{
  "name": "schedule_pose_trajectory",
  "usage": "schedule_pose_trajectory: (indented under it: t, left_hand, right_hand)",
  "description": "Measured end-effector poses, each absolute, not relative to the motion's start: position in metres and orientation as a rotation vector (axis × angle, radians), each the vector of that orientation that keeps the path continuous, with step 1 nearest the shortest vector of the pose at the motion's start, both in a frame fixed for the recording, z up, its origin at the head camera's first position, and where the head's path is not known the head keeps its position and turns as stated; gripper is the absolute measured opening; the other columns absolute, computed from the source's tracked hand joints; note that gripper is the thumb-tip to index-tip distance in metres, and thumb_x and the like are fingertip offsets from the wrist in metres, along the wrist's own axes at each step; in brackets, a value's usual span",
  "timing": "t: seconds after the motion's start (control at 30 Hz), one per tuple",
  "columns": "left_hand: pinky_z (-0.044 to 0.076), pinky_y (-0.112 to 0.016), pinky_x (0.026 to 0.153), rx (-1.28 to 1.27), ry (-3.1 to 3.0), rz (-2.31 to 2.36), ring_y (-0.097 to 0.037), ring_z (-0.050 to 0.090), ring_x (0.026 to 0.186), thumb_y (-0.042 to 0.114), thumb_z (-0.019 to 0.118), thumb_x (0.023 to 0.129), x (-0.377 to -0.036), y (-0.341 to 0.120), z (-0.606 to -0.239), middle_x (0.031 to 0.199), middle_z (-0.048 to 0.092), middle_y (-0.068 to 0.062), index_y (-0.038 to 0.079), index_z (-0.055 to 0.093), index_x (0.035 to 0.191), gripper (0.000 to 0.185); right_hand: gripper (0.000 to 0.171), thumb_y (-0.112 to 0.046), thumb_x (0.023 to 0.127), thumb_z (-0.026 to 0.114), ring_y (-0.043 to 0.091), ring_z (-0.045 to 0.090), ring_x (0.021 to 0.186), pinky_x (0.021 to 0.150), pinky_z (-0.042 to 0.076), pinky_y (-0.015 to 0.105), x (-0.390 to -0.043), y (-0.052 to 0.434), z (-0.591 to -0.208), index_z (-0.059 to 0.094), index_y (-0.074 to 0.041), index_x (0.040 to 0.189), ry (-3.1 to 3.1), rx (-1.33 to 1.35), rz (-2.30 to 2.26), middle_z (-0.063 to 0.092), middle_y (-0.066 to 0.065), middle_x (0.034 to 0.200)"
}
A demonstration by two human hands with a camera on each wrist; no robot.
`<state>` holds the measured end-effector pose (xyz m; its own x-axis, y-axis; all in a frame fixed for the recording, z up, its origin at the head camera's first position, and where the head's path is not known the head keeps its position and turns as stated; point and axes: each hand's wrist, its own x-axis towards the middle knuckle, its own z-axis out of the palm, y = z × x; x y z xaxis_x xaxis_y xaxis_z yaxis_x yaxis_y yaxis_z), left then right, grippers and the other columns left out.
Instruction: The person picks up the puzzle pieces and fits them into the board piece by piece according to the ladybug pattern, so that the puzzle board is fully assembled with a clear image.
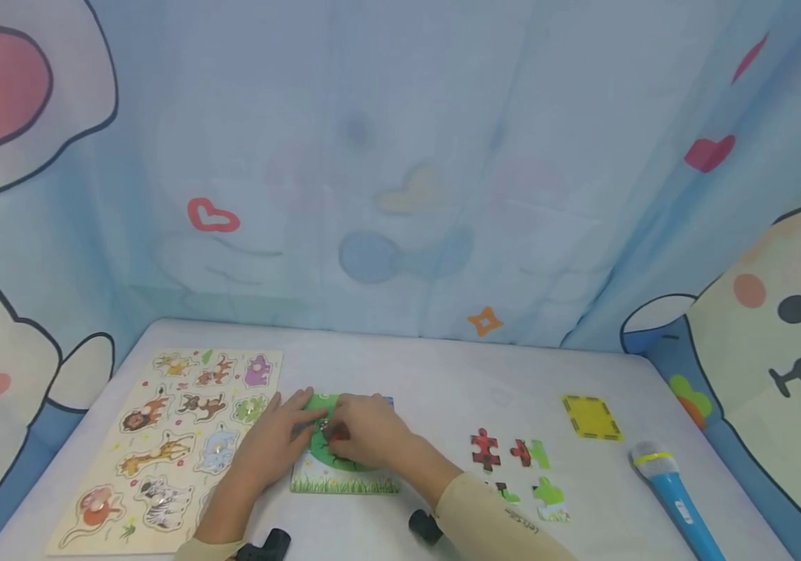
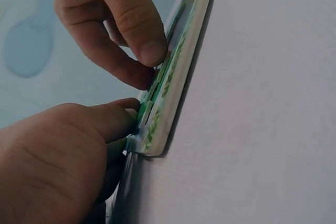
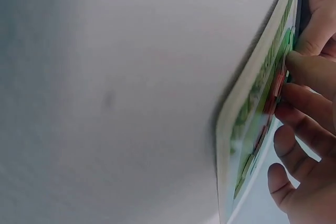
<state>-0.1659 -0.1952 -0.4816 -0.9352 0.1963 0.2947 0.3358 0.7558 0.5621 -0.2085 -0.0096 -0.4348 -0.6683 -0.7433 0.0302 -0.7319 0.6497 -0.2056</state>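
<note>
On the white table [image 1: 442, 389], a little to seven o'clock of its centre, lies the flat green cardboard jigsaw board [image 1: 344, 477]. The left hand [image 1: 276, 442] rests at the board's nine o'clock edge, fingers fairly straight and pressing it. The right hand [image 1: 367, 430] lies over the middle, fingertips [image 2: 149, 51] bent onto a small red-and-green piece, probably pinching it, though the view is blurred. Loose red and green jigsaw pieces [image 1: 513, 467] lie at three o'clock, a wooden animal peg puzzle [image 1: 176, 444] at nine.

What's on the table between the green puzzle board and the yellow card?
In the head view, loose jigsaw pieces, red and green, lie in a small cluster on the white table between the green puzzle board and the yellow card.
</note>
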Motion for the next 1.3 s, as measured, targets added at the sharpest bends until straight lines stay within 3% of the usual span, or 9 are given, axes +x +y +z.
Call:
schedule_pose_trajectory:
  t: [0.33, 0.47, 0.53, 0.6, 0.9, 1.3]
  left_hand:
    - [0.014, -0.052, 0.119, -0.346, -2.755, -0.971, -0.033, 0.041, 0.135, 0.011, 0.067, 0.09, -0.166, -0.192, -0.479, 0.144, 0.049, -0.015, 0.015, 0.07, 0.122, 0.032]
    - [0.013, -0.05, 0.119, -0.368, -2.747, -0.977, -0.033, 0.042, 0.135, 0.01, 0.067, 0.09, -0.167, -0.193, -0.48, 0.144, 0.049, -0.015, 0.014, 0.07, 0.122, 0.032]
    - [0.013, -0.05, 0.119, -0.382, -2.742, -0.98, -0.033, 0.042, 0.135, 0.01, 0.066, 0.091, -0.167, -0.194, -0.481, 0.144, 0.048, -0.015, 0.014, 0.07, 0.122, 0.031]
    - [0.013, -0.05, 0.12, -0.394, -2.733, -0.98, -0.033, 0.042, 0.135, 0.009, 0.066, 0.091, -0.167, -0.194, -0.482, 0.144, 0.048, -0.015, 0.014, 0.07, 0.121, 0.031]
    - [0.013, -0.049, 0.12, -0.379, -2.724, -0.977, -0.033, 0.04, 0.136, 0.01, 0.066, 0.091, -0.165, -0.194, -0.482, 0.144, 0.048, -0.015, 0.013, 0.07, 0.121, 0.031]
    - [0.012, -0.047, 0.12, -0.369, -2.713, -0.994, -0.031, 0.039, 0.137, 0.01, 0.063, 0.092, -0.165, -0.193, -0.485, 0.145, 0.047, -0.013, 0.013, 0.069, 0.122, 0.031]
  right_hand:
    - [0.016, -0.033, 0.084, 0.076, -0.003, 0.048, 0.068, 0.065, 0.041, 0.023, -0.21, -0.011, -0.433, 0.077, -0.024, 0.098, 2.764, -1.23, -0.323, 0.058, -0.016, 0.087]
    - [0.02, -0.034, 0.087, 0.073, -0.004, 0.049, 0.074, 0.082, 0.048, 0.039, -0.213, -0.007, -0.431, 0.076, -0.027, 0.105, 2.723, -1.244, -0.291, 0.059, -0.018, 0.092]
    - [0.021, -0.034, 0.088, 0.072, -0.004, 0.051, 0.079, 0.09, 0.047, 0.051, -0.214, -0.003, -0.431, 0.075, -0.028, 0.108, 2.7, -1.258, -0.296, 0.06, -0.018, 0.095]
    - [0.023, -0.036, 0.088, 0.071, -0.004, 0.053, 0.084, 0.092, 0.045, 0.057, -0.215, 0.003, -0.431, 0.074, -0.03, 0.11, 2.693, -1.273, -0.311, 0.061, -0.019, 0.099]
    - [0.028, -0.027, 0.088, 0.071, 0.008, 0.059, 0.1, 0.09, 0.041, 0.052, -0.217, 0.049, -0.419, 0.071, -0.022, 0.116, 2.742, -1.213, -0.461, 0.064, -0.011, 0.109]
    - [0.029, -0.024, 0.086, 0.072, 0.014, 0.059, 0.087, 0.083, 0.042, 0.051, -0.216, 0.119, -0.414, 0.071, -0.016, 0.114, 2.848, -1.056, -0.462, 0.064, -0.006, 0.109]
